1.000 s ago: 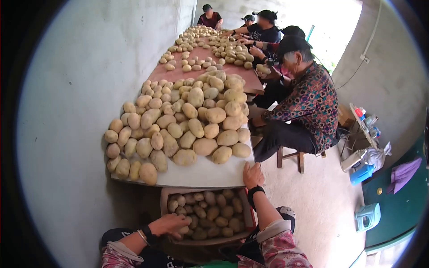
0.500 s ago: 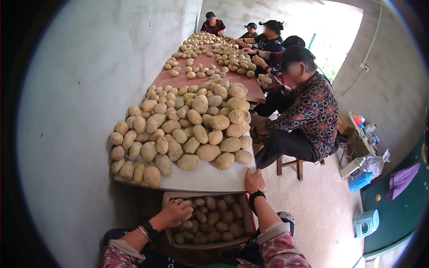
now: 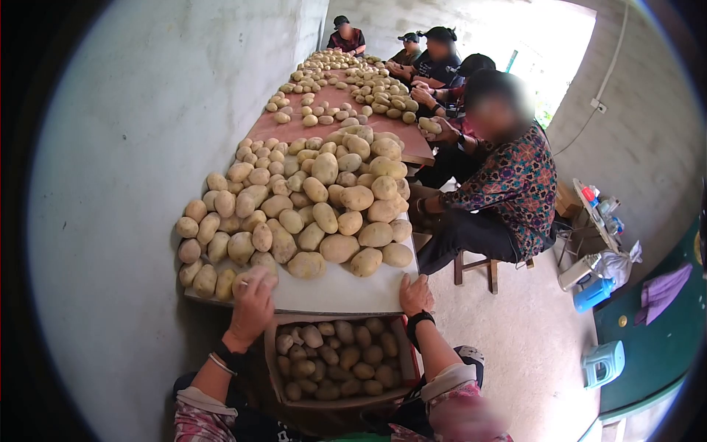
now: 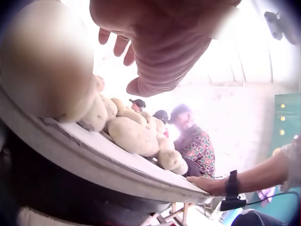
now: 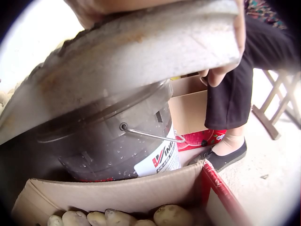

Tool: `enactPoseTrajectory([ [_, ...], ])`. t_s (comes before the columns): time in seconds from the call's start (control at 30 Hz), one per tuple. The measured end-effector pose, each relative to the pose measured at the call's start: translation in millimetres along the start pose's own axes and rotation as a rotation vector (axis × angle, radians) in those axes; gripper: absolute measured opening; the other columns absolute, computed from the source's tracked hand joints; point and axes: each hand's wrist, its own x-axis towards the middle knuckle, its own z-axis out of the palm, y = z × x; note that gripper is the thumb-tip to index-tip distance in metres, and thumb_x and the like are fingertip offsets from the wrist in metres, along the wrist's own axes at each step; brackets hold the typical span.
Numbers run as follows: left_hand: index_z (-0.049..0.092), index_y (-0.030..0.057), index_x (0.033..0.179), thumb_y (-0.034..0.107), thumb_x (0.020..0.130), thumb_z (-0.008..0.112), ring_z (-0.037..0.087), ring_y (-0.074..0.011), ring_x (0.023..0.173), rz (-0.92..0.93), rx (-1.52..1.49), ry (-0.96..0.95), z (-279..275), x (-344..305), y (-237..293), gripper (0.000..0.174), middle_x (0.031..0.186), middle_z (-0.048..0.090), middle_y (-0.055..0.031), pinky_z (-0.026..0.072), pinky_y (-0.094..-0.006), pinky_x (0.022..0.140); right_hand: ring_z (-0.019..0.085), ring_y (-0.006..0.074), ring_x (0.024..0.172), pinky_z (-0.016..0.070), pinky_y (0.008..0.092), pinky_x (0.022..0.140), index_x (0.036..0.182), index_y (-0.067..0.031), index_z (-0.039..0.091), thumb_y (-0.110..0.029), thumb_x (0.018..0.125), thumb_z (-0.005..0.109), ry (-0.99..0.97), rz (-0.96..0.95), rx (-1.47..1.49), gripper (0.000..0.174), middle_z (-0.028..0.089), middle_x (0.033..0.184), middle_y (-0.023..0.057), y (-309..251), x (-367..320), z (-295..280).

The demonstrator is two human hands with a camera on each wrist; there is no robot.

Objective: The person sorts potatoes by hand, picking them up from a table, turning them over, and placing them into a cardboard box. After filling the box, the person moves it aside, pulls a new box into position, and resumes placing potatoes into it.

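My left hand reaches over the near left corner of a large heap of potatoes on the table. In the left wrist view its fingers hang loosely with nothing between them, and a big blurred potato lies beside it. My right hand grips the near right corner of the table; in the right wrist view its fingertips curl below the rim. Under the table edge, in front of me, stands an open cardboard box with many potatoes in it.
A dark bucket with a wire handle stands under the table behind the box. A person in a patterned shirt sits on a wooden stool along the right side; several others sit farther back. A grey wall borders the left.
My left hand has risen from the potatoes in the box, passing over its left rim, to the potatoes on the table. The right hand stays at the corner.
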Motion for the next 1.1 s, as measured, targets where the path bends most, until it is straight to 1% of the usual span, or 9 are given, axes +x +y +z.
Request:
enactPoseTrajectory([
  [0.03, 0.053, 0.0024, 0.112, 0.002, 0.073, 0.055, 0.048, -0.0350, 0.109, -0.002, 0.000, -0.002, 0.8, 1.2, -8.7, 0.039, 0.118, 0.049, -0.0174, 0.0377, -0.0424, 0.094, 0.056, 0.0439, 0.097, 0.0414, 0.0491, 0.085, 0.101, 0.0044, 0.048, -0.046, 0.088, 0.042, -0.002, 0.000, -0.001, 0.053, 0.058, 0.102, 0.0298, 0.0, -0.9, 0.2],
  [0.1, 0.048, 0.0025, 0.120, 0.005, 0.072, 0.058, 0.034, -0.0376, 0.123, -0.149, 0.015, 0.055, 5.3, 4.4, -26.5, 0.049, 0.128, 0.040, -0.0187, 0.0251, -0.0470, 0.104, 0.056, 0.0438, 0.097, 0.0414, 0.0490, 0.085, 0.102, 0.0039, 0.048, -0.046, 0.088, 0.041, 0.003, 0.001, 0.002, 0.053, 0.058, 0.102, 0.0295, -1.9, -0.8, -0.7],
  [0.2, 0.045, 0.0032, 0.124, 0.007, 0.072, 0.060, 0.030, -0.0380, 0.127, -0.141, 0.079, 0.040, 5.1, 16.7, -30.7, 0.054, 0.134, 0.035, -0.0190, 0.0226, -0.0497, 0.105, 0.055, 0.0435, 0.098, 0.0414, 0.0486, 0.086, 0.102, 0.0036, 0.048, -0.046, 0.088, 0.041, 0.018, -0.003, -0.001, 0.052, 0.058, 0.103, 0.0286, 1.1, 1.5, 4.2],
  [0.63, 0.041, 0.0096, 0.129, 0.014, 0.068, 0.071, 0.019, -0.0438, 0.131, -0.223, 0.091, -0.199, 56.3, 53.1, -23.5, 0.068, 0.143, 0.021, -0.0198, 0.0240, -0.0512, 0.106, 0.057, 0.0396, 0.097, 0.0433, 0.0471, 0.083, 0.100, 0.0006, 0.049, -0.045, 0.086, 0.046, -0.009, 0.050, -0.037, 0.048, 0.059, 0.103, 0.0240, -3.0, 3.6, 3.6],
  [0.73, 0.041, 0.0112, 0.129, 0.015, 0.066, 0.072, 0.020, -0.0450, 0.130, -0.247, 0.073, -0.262, 58.3, 54.8, -35.7, 0.070, 0.144, 0.019, -0.0204, 0.0260, -0.0504, 0.105, 0.057, 0.0398, 0.097, 0.0434, 0.0471, 0.083, 0.099, 0.0005, 0.049, -0.044, 0.086, 0.046, -0.010, 0.052, -0.022, 0.047, 0.059, 0.103, 0.0242, -3.0, 2.9, 4.9],
  [0.83, 0.045, 0.0109, 0.125, 0.013, 0.066, 0.074, 0.030, -0.0472, 0.124, -0.288, 0.043, -0.253, 58.3, 57.7, -46.6, 0.065, 0.142, 0.021, -0.0204, 0.0338, -0.0490, 0.101, 0.057, 0.0396, 0.097, 0.0434, 0.0472, 0.083, 0.100, 0.0002, 0.049, -0.045, 0.087, 0.046, -0.019, 0.057, -0.015, 0.047, 0.059, 0.103, 0.0242, -1.9, 5.1, 5.7],
  [0.9, 0.046, 0.0110, 0.122, 0.010, 0.064, 0.075, 0.040, -0.0458, 0.116, -0.356, -0.065, -0.254, 53.4, 58.9, -49.7, 0.065, 0.142, 0.022, -0.0206, 0.0398, -0.0459, 0.096, 0.056, 0.0426, 0.098, 0.0419, 0.0487, 0.085, 0.100, 0.0031, 0.048, -0.047, 0.087, 0.043, -0.005, 0.021, 0.014, 0.052, 0.059, 0.101, 0.0288, 0.1, 4.3, 6.5],
  [1.03, 0.049, 0.0098, 0.117, 0.008, 0.061, 0.076, 0.045, -0.0452, 0.109, -0.335, 0.001, -0.205, 58.0, 59.4, -49.4, 0.061, 0.142, 0.021, -0.0202, 0.0426, -0.0452, 0.093, 0.056, 0.0430, 0.099, 0.0419, 0.0486, 0.085, 0.102, 0.0033, 0.047, -0.048, 0.087, 0.042, -0.026, 0.028, 0.011, 0.053, 0.059, 0.102, 0.0289, -2.6, 4.0, 3.4],
  [1.1, 0.051, 0.0068, 0.109, 0.004, 0.065, 0.071, 0.048, -0.0441, 0.103, -0.335, -0.076, -0.128, 53.5, 60.0, -46.5, 0.048, 0.132, 0.034, -0.0215, 0.0436, -0.0453, 0.088, 0.055, 0.0437, 0.099, 0.0417, 0.0490, 0.086, 0.103, 0.0033, 0.046, -0.048, 0.087, 0.042, 0.002, 0.025, 0.010, 0.054, 0.058, 0.103, 0.0289, -2.2, 3.7, 7.2],
])
